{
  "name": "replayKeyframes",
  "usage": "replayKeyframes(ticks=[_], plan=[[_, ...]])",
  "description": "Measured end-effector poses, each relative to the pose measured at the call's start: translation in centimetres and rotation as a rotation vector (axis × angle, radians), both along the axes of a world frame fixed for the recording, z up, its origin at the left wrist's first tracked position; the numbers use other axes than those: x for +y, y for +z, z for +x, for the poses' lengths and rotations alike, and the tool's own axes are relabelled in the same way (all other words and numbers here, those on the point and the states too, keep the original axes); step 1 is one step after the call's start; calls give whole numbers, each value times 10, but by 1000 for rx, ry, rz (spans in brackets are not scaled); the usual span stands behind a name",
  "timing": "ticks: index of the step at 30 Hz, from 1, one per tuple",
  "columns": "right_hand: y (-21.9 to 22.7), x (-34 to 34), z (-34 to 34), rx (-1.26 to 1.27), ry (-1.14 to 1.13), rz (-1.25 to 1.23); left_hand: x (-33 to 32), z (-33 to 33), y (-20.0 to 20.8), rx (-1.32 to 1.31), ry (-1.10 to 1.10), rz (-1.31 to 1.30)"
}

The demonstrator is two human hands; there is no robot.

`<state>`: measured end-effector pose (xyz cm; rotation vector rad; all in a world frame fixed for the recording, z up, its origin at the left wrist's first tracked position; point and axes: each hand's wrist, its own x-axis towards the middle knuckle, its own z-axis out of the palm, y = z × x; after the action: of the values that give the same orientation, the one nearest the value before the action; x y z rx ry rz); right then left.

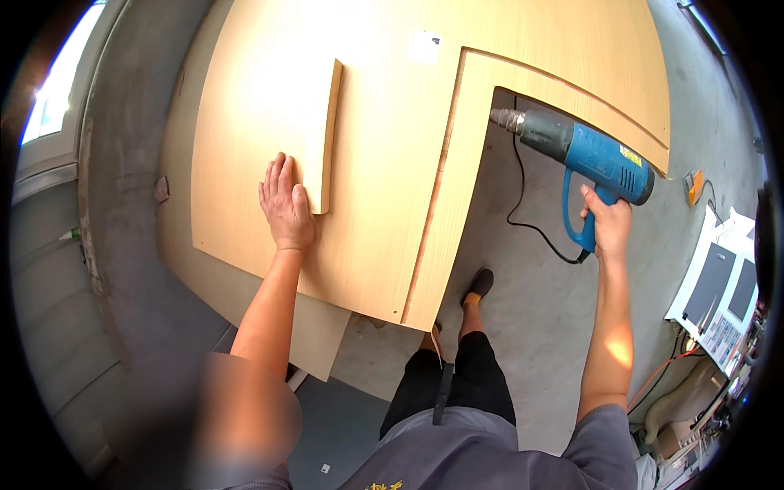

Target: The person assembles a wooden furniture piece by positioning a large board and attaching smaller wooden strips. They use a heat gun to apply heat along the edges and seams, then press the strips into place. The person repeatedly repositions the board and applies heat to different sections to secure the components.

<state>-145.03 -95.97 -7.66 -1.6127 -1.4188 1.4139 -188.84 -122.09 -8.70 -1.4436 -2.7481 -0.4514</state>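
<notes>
My right hand point(611, 224) is wrapped round the handle of a blue heat gun point(600, 155) with a black collar. Its metal nozzle points left, at the inner edge of a cutout in a wood-grain panel point(384, 163). My left hand point(287, 208) lies on the panel with fingers stretched out, its thumb against or close to a wooden block point(329, 139). A groove point(437, 184) runs along the cutout's border. From the panel's near corner a thin strip point(437, 347) hangs down; its upper end is hard to make out.
The heat gun's black cord point(523, 219) loops below the cutout over the grey floor point(555, 327). At the right stands a white and grey machine point(719, 282) with cables about it. A window point(61, 90) and wall border the left side. My foot point(480, 284) is under the cutout.
</notes>
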Motion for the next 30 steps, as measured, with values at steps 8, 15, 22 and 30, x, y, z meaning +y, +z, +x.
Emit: replayKeyframes(ticks=[8, 15, 22, 30], plan=[[6, 6, -12, 13, -23, 94, -6, 0, -2, -85, 26, -34], [19, -29, 6, -91, 49, 110, -5, -3, -6, -63, 11, -11], [40, -95, 20, -147, 42, 106, -8, -12, -16, -40, -18, 50], [58, -187, 46, -183, 53, 77, -10, -16, -24, -45, -35, 74]])
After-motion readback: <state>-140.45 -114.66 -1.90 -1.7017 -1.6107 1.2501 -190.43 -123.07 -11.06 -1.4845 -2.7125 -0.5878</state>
